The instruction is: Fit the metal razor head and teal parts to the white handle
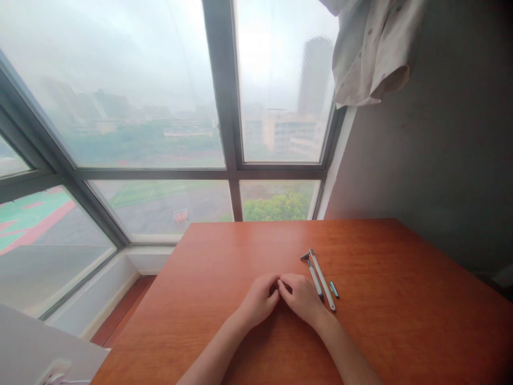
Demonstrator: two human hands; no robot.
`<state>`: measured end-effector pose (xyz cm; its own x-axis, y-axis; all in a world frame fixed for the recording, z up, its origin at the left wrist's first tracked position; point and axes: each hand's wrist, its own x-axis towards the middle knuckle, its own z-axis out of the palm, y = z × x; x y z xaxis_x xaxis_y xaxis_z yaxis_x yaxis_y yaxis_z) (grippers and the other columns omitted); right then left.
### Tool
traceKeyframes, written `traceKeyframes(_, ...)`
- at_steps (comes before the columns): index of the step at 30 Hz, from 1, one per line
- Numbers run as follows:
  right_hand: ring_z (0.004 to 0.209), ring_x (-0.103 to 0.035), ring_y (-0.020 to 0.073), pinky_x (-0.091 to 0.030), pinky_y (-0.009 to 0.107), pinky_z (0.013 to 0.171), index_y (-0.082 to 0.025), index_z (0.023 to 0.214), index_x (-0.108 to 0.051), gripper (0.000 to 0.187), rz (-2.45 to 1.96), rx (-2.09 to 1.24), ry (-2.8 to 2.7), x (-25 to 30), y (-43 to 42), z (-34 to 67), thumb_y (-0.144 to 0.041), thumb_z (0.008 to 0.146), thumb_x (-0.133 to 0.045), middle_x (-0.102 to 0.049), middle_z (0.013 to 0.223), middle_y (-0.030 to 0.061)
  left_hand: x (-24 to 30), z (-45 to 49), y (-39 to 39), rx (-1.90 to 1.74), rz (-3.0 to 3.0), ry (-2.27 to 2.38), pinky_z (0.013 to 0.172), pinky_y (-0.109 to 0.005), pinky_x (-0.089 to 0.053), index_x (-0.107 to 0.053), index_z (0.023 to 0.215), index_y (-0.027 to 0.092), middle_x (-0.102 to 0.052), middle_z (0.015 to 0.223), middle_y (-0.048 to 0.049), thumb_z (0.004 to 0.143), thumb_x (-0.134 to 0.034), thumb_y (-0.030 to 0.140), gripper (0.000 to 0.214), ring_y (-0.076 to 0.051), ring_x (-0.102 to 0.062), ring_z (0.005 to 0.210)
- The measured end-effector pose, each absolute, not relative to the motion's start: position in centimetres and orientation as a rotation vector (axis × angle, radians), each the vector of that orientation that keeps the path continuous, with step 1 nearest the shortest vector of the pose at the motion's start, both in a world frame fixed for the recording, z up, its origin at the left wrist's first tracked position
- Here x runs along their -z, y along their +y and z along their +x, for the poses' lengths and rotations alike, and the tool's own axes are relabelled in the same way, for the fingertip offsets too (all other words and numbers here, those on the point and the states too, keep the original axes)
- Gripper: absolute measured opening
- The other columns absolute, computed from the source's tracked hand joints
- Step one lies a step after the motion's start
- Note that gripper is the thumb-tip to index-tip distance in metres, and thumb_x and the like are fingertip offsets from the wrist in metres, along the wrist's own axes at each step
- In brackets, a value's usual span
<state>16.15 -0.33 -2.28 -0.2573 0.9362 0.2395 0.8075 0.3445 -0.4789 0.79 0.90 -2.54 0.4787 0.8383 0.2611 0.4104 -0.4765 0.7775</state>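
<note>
My left hand [262, 295] and my right hand [300, 295] meet at their fingertips over the middle of the table. Both have curled, closed fingers, and whatever they may pinch between them is hidden. Just right of my right hand lies a razor [313, 272] with a grey handle and its head pointing away from me. Beside it is a long, slim white handle [323, 282] with a hole in its near end; I cannot tell its kind. A small teal and dark piece [334, 289] lies a little further right, apart from both hands.
The reddish-brown wooden table [401, 299] reaches toward large windows with grey frames [160, 174]. A grey wall [433, 160] stands on the right. A light-coloured garment [372, 53] hangs high above the table's far right. At lower left is a pale ledge [36, 342].
</note>
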Motion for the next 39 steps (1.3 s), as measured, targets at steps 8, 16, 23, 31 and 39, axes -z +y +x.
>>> traceKeyframes(8,0.069,-0.060,0.0158,-0.030,0.025,0.059,-0.020,0.073,-0.065,0.028,-1.530,-0.353,-2.136,2.15,-0.36,16.17,-0.024,0.091,-0.044,-0.070,0.076,0.0037,2.32,0.77,0.86,-0.844,2.067,1.022,0.068,-0.026,-0.042,-0.058,0.082,0.017,-0.064,0.081,-0.0040,0.076,-0.047,0.009,0.015,-0.017,-0.055,0.074)
traceKeyframes(16,0.070,-0.060,0.0162,-0.030,0.025,0.060,-0.020,0.073,-0.064,0.027,-1.539,-0.345,-2.146,2.17,-0.38,16.15,-0.024,0.091,-0.044,-0.070,0.077,0.0039,2.27,0.80,0.86,-0.851,2.064,1.020,0.069,-0.026,-0.042,-0.059,0.082,0.017,-0.065,0.082,-0.0046,0.076,-0.047,0.008,0.016,-0.018,-0.056,0.075)
traceKeyframes(23,0.071,-0.061,0.0165,-0.030,0.025,0.060,-0.020,0.073,-0.064,0.028,-1.557,-0.336,-2.149,2.40,-0.30,16.17,-0.025,0.091,-0.044,-0.070,0.077,0.0038,2.64,0.82,0.93,-0.858,2.058,1.021,0.069,-0.026,-0.042,-0.061,0.085,0.017,-0.065,0.083,-0.0049,0.076,-0.047,0.009,0.019,-0.018,-0.056,0.075)
traceKeyframes(31,0.071,-0.061,0.0168,-0.031,0.025,0.060,-0.021,0.073,-0.064,0.027,-1.540,-0.331,-2.151,2.30,-0.42,16.25,-0.025,0.091,-0.044,-0.070,0.078,0.0033,2.76,0.85,0.95,-0.861,2.068,1.027,0.071,-0.026,-0.043,-0.061,0.085,0.017,-0.066,0.084,-0.0052,0.076,-0.047,0.008,0.019,-0.018,-0.056,0.076)
traceKeyframes(39,0.072,-0.061,0.0169,-0.031,0.025,0.061,-0.020,0.075,-0.064,0.027,-1.538,-0.342,-2.157,2.12,-0.43,16.18,-0.025,0.091,-0.044,-0.070,0.079,0.0038,2.65,0.81,0.84,-0.854,2.080,1.038,0.070,-0.026,-0.042,-0.059,0.083,0.017,-0.065,0.083,-0.0045,0.076,-0.048,0.008,0.016,-0.018,-0.056,0.075)
